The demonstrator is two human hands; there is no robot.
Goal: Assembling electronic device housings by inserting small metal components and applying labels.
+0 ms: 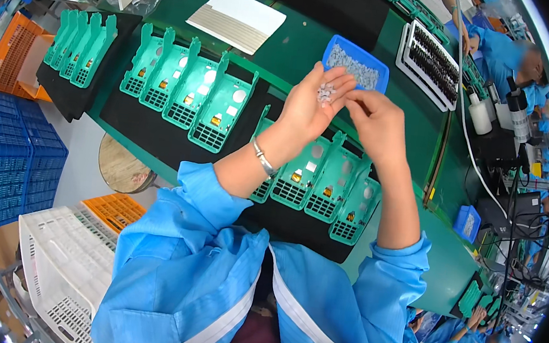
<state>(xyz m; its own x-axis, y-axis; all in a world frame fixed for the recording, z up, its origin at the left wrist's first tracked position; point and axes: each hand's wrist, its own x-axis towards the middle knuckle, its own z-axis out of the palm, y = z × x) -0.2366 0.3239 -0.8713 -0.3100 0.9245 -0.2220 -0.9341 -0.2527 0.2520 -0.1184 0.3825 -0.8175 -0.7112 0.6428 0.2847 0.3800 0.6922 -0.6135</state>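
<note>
Bearing small grey pieces [326, 92], the left hand [307, 105] spreads palm-up; the right hand [379, 121] pinches just beside them, contents unclear.

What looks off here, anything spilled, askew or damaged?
One small thing: a pale speck on the bench, right of the paper and outside the blue tray of grey pieces. Possibly a stray piece, but too small to tell. The left hand holds its heap in the palm; no damage stands out.
</note>
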